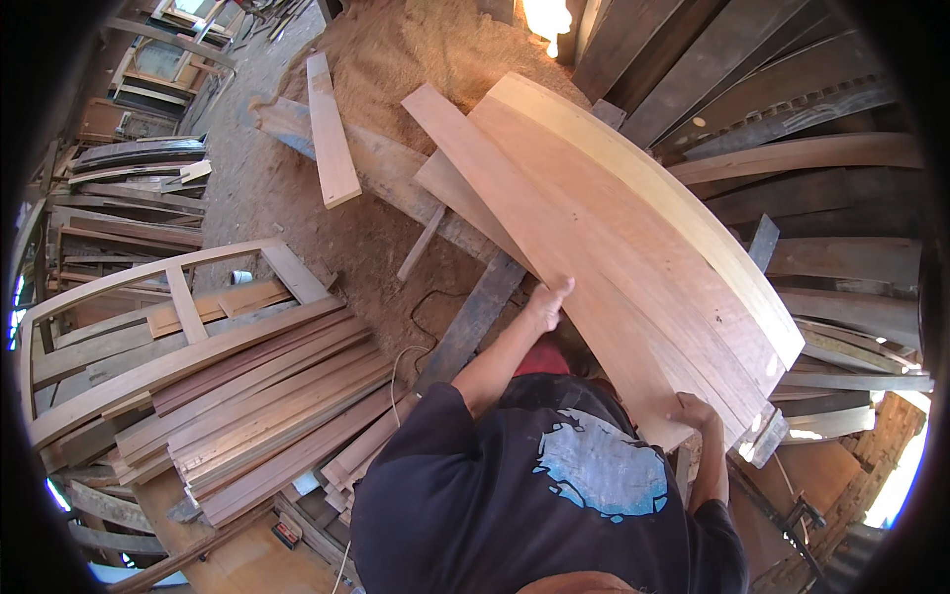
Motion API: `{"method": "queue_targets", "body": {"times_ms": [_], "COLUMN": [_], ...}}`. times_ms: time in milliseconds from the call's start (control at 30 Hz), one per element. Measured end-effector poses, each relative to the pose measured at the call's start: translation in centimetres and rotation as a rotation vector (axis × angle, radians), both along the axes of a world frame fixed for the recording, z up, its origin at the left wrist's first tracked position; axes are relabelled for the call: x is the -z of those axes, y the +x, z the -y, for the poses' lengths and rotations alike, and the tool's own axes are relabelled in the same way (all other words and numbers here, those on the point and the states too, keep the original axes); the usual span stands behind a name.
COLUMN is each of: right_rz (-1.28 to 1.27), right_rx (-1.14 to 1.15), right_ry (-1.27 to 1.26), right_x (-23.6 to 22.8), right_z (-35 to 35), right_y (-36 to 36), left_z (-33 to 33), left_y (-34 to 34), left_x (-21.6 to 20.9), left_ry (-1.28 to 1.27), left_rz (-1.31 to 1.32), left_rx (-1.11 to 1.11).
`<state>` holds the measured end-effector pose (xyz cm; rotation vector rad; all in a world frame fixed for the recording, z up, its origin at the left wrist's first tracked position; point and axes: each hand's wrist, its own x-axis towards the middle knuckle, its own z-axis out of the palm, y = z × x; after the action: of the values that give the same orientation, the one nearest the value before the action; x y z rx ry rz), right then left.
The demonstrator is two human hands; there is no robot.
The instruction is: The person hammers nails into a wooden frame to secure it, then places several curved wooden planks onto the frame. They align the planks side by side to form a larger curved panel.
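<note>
In front of me several long, pale reddish planks lie side by side like a panel. The nearest plank (554,243) runs from the upper left down toward my body, its far end sticking out past the others. Near the middle of its near edge, my left hand (549,302) is closed on it, thumb on top and the other fingers hidden underneath. At its lower right end my right hand (696,411) holds it, fingers bent over the end. A lighter yellowish board (653,173) forms the far side of the panel. Beneath the nearest plank, part of another board (465,198) shows.
A loose short plank (333,139) rests across a dusty beam (386,178) at the upper left. To the left are stacked boards (267,396) and a wooden frame (178,297). Dark timber (841,198) leans at right. Sawdust (416,59) heaps behind. A pale cord (398,371) hangs near my left arm.
</note>
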<state>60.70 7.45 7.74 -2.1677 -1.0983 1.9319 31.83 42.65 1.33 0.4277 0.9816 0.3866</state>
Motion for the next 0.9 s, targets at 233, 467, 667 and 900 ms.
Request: {"method": "queue_targets", "body": {"times_ms": [233, 467, 667, 900], "right_rz": [0.629, 0.656, 0.698, 0.678], "right_rx": [0.233, -0.010, -0.216, -0.193], "right_ry": [0.405, 0.421, 0.619, 0.366], "right_x": [-0.9, -2.3, 1.3, 1.1], "right_z": [-13.0, -29.6, -36.8, -41.8], "right_y": [-5.6, -13.7, -18.7, -20.9], "left_z": [4.9, -9.8, -19.5, -20.8], "left_y": [-0.8, -14.1, -23.4, -26.4], "left_x": [-2.6, -10.1, -4.0, -0.1], "left_ry": [0.093, 1.161, 0.886, 0.631], "left_rz": [-0.391, -1.270, -1.521, -0.974], "left_rx": [0.847, 0.540, 0.764, 0.648]}}
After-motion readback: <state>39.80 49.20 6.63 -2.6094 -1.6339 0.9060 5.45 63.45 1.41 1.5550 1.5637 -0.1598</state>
